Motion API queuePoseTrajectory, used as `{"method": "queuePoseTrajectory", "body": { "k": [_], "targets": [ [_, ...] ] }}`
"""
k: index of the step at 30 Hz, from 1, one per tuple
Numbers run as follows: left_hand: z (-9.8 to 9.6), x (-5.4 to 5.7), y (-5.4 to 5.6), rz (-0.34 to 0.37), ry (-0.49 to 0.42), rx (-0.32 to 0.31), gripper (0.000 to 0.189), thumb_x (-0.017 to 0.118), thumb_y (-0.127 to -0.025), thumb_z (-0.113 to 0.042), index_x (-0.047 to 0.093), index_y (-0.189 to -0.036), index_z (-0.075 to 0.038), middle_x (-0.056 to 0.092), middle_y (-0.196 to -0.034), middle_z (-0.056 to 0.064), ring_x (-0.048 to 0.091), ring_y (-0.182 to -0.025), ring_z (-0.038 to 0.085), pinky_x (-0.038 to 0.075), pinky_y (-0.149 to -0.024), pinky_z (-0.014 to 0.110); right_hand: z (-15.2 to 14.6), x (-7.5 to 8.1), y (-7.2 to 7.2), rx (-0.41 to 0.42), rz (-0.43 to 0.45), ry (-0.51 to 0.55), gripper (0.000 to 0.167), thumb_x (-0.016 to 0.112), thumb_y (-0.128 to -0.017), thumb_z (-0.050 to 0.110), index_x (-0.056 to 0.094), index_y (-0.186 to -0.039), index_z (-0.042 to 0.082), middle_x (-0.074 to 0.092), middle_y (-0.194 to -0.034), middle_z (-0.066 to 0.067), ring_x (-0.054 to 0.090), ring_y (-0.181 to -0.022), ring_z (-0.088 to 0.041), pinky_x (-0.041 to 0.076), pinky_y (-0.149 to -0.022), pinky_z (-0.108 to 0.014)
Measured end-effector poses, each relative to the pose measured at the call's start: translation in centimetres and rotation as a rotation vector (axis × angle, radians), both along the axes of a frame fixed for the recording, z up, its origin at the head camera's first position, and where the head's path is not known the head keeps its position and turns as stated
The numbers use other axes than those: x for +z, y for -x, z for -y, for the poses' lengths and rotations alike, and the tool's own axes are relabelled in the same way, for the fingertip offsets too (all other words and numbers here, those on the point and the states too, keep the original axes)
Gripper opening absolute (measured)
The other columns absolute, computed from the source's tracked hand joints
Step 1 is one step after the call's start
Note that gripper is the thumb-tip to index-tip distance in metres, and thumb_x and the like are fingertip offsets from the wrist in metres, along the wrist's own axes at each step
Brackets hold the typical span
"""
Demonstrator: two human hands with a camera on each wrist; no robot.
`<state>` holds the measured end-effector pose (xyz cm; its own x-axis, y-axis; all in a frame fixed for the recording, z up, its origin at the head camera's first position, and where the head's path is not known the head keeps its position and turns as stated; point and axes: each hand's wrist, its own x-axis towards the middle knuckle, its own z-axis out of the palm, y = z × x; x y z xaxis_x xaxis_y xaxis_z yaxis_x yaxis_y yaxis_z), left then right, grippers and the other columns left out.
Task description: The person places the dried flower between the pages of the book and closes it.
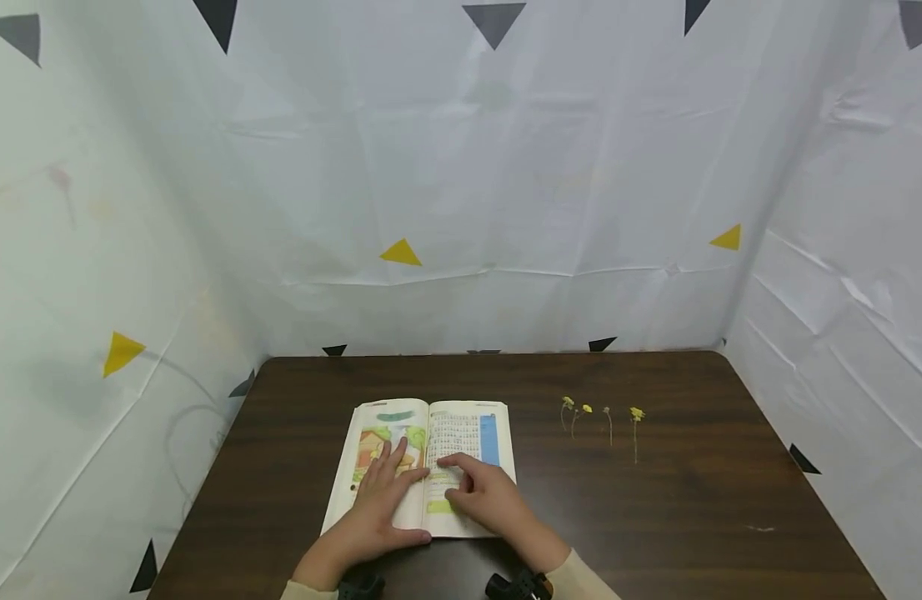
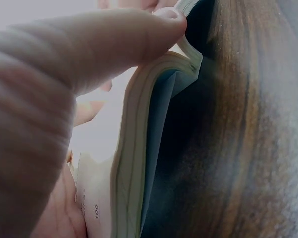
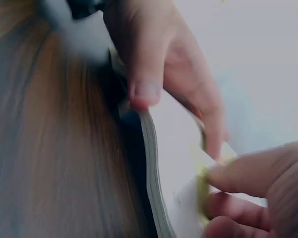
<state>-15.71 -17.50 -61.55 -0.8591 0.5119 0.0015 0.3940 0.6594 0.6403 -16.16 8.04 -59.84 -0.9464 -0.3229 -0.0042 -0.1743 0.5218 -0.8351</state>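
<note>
An open book (image 1: 468, 525) lies on the dark wooden table, with a coloured picture on its left page and printed text beside a blue panel on its right page. My left hand (image 1: 382, 508) rests on the left page, fingers spread over the picture. Its thumb (image 2: 159, 29) presses the pages by the lower end of the spine. My right hand (image 1: 494, 500) is over the right page, its index finger reaching to the text near the fold and the other fingers curled. In the right wrist view, its blurred thumb and fingertips are at a green strip on the page.
On the table (image 1: 701, 500), right of the book, lie several thin-stemmed sprigs; a yellow-flowered one (image 1: 637, 414) lies furthest right, beside a pale one (image 1: 607, 411). White sheeting (image 1: 491, 308) with dark and yellow triangles stands behind the table and at both sides.
</note>
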Motion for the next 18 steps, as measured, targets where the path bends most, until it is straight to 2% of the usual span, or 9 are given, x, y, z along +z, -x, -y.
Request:
{"method": "queuePoseTrajectory", "body": {
  "k": [6,9,12,14,18],
  "targets": [
    [0.0,0.0,0.0,-0.015,0.001,-0.006,0.089,0.088,-0.084,-0.064,0.055,-0.158,-0.028,0.004,-0.185,0.018,-0.004,-0.169,0.052,0.007,-0.127,0.083,-3.6,1.2,-1.7,0.133,0.000,-0.115,0.052,0.085,-0.094,0.017,0.070,-0.144,0.020,0.057,-0.070,0.010,0.048,-0.059,0.000,0.042,-0.055,-0.021],
    [0.0,0.1,0.0,-0.049,0.004,-0.008,0.079,0.087,-0.085,-0.063,0.060,-0.154,-0.037,0.007,-0.185,0.017,-0.003,-0.169,0.053,0.008,-0.127,0.083,-5.5,1.8,-2.2,0.152,0.001,-0.186,0.052,0.086,-0.095,0.022,0.070,-0.145,0.024,0.056,-0.069,0.011,0.047,-0.059,-0.002,0.041,-0.056,-0.024],
    [0.0,0.0,-0.1,-0.065,-0.001,-0.024,0.071,0.087,-0.086,-0.060,0.062,-0.150,-0.042,0.013,-0.185,0.014,-0.002,-0.168,0.056,0.007,-0.125,0.085,-7.2,1.6,-2.8,0.153,-0.004,-0.232,0.052,0.085,-0.095,0.029,0.070,-0.146,0.030,0.055,-0.070,0.013,0.046,-0.059,-0.002,0.040,-0.056,-0.024],
    [0.0,0.0,-0.2,-0.065,-0.009,-0.040,0.069,0.086,-0.087,-0.059,0.062,-0.150,-0.042,0.017,-0.184,0.013,-0.003,-0.167,0.058,0.006,-0.123,0.087,-8.3,1.0,-3.2,0.144,0.000,-0.219,0.052,0.085,-0.096,0.031,0.071,-0.145,0.032,0.056,-0.071,0.014,0.046,-0.059,0.000,0.040,-0.056,-0.023],
    [-0.2,0.1,-0.1,-0.068,-0.025,-0.058,0.070,0.086,-0.088,-0.058,0.062,-0.151,-0.040,0.017,-0.184,0.013,-0.003,-0.166,0.060,0.006,-0.121,0.088,-9.8,0.0,-3.5,0.166,0.006,-0.099,0.049,0.086,-0.096,0.029,0.072,-0.143,0.028,0.061,-0.077,0.013,0.049,-0.062,0.003,0.043,-0.058,-0.019]
  ]
}}
